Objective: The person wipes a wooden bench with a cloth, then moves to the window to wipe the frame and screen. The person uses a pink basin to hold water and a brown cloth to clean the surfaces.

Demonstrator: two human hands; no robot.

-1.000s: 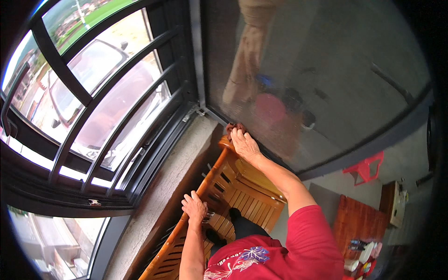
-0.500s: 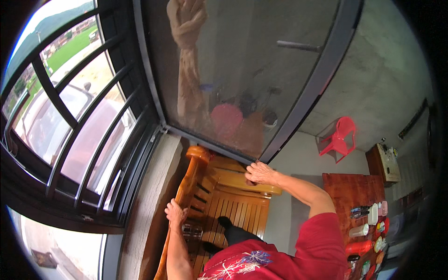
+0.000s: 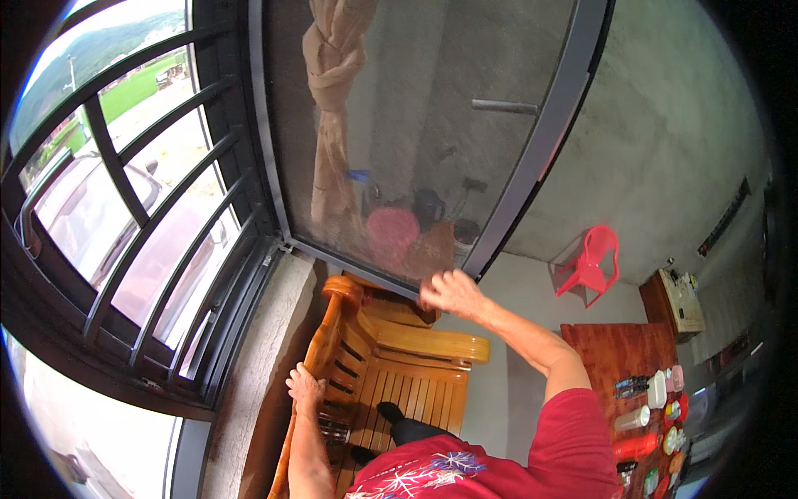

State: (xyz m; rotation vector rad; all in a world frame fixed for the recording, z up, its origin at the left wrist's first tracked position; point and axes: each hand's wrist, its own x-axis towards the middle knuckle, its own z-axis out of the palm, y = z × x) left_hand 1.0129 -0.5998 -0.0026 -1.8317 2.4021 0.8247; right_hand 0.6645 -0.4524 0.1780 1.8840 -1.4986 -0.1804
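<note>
Wooden bench (image 3: pixel 399 366) beside window frame (image 3: pixel 349 254)

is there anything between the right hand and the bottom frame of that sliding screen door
Nothing visible. The right hand is raised at the lower corner of the screen door frame, just above the wooden bench, with no object between them. Whether it touches the frame cannot be told. The left hand rests on the bench's armrest.

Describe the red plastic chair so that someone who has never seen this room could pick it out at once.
Start at the big dark-framed screen door and follow the grey concrete wall to its right. Near that wall, on the pale floor, stands the red plastic chair, beyond the reddish wooden table. It is small, moulded and bright red with a slotted back, unlike the large honey-coloured wooden bench by the window.
</note>
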